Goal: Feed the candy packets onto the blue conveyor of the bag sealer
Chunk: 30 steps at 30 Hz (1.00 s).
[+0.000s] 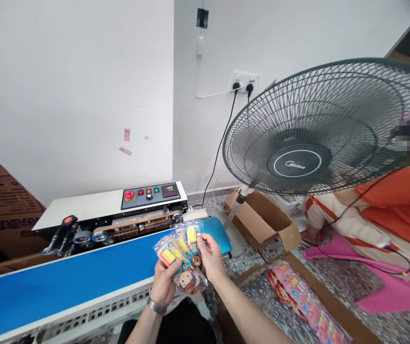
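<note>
Several clear plastic packets [189, 281] are fanned out between my two hands, with yellow and pink sticks and cartoon-face pictures showing inside. My left hand [165, 282], with a metal watch on its wrist, is closed on the lower left of the fan, thumb on top. At the upper right, my right hand [211, 260] pinches one packet [192, 235] of the same kind by its edge. Both hands are just in front of the end of a blue conveyor belt [83, 277] on a band sealing machine [108, 210].
A large floor fan [294, 162] stands to the right, near an open cardboard box [262, 215]. More pink packets [308, 296] lie in a box at lower right. A person in orange [401, 200] sits beyond, by a pink stool-like object [394, 296].
</note>
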Available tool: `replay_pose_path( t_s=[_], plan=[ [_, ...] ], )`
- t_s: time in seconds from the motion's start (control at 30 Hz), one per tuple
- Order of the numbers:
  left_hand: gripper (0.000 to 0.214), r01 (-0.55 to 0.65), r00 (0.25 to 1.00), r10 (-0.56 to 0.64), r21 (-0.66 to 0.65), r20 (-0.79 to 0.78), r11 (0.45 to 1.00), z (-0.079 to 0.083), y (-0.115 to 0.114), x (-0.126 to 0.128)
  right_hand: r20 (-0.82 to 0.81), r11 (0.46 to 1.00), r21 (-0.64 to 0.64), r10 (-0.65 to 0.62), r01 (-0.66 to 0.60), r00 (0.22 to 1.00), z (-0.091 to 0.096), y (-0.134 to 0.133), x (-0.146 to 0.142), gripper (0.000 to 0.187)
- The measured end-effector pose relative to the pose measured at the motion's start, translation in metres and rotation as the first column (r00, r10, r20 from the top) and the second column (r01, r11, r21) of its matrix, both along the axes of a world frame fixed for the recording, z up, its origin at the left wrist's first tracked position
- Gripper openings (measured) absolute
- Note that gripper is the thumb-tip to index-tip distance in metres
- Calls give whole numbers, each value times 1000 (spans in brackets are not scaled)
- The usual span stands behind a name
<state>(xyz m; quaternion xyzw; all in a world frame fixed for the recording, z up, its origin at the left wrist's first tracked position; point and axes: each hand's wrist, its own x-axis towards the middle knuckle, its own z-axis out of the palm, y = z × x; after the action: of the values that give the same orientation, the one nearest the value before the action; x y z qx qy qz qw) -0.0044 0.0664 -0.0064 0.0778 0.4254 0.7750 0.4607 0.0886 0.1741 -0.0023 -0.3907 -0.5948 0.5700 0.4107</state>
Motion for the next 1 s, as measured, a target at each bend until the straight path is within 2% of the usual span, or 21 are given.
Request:
replay_pose_path(
  t_s=[0.07, 0.13, 0.2, 0.3, 0.4, 0.5, 0.57, 0.6, 0.63, 0.7, 0.77, 0.8, 0.83, 0.9, 1.0],
  plan=[
    [43, -43, 999, 43, -26, 14, 999, -2, -2, -6, 74, 995, 74, -77, 72, 994, -6, 16, -3, 32],
    [44, -81, 996, 82, -48, 24, 996, -3, -4, -12, 213, 981, 166, -140, 105, 967, -11, 35, -6, 31],
    [46, -114, 993, 115, -53, 30, 992, -4, -8, -18, 405, 967, 244, -166, 69, 899, -12, 52, -10, 29],
    [48, -136, 990, 138, -60, 41, 989, -6, -13, -24, 631, 953, 300, -169, -37, 757, -12, 66, -21, 25],
    [52, -132, 990, 134, -63, 41, 989, -8, -16, -24, 712, 946, 309, -164, -95, 682, -11, 68, -37, 23],
    [55, -112, 993, 114, -46, 37, 993, -7, -15, -22, 722, 946, 298, -133, -131, 679, -9, 64, -51, 21],
    [52, -98, 994, 99, -45, 36, 994, -5, -15, -21, 697, 937, 311, -112, -158, 708, -5, 57, -54, 20],
    [49, -94, 995, 96, -47, 37, 994, -4, -15, -21, 653, 935, 313, -83, -168, 753, -2, 53, -53, 22],
    [48, -93, 995, 95, -46, 39, 995, -4, -15, -21, 581, 938, 294, -25, -181, 814, 1, 47, -51, 25],
    [46, -93, 995, 94, -39, 45, 995, -4, -14, -20, 364, 950, 181, 175, -254, 915, 8, 34, -43, 31],
    [48, -86, 995, 87, -20, 49, 996, -5, -12, -19, 154, 923, 54, 369, -381, 916, 13, 19, -35, 34],
    [49, -81, 996, 81, -10, 48, 997, -5, -12, -19, 90, 906, 23, 418, -422, 904, 15, 12, -33, 33],
    [50, -75, 996, 75, 0, 45, 997, -5, -11, -18, 54, 901, 18, 433, -434, 900, 16, 6, -31, 31],
    [50, -67, 997, 67, 16, 48, 998, -6, -10, -16, 22, 926, 45, 374, -375, 927, 15, 2, -31, 29],
    [47, -70, 995, 70, 1, 70, 998, -6, -10, -15, 48, 981, 102, 159, -163, 986, 9, 16, -30, 30]
  ],
)
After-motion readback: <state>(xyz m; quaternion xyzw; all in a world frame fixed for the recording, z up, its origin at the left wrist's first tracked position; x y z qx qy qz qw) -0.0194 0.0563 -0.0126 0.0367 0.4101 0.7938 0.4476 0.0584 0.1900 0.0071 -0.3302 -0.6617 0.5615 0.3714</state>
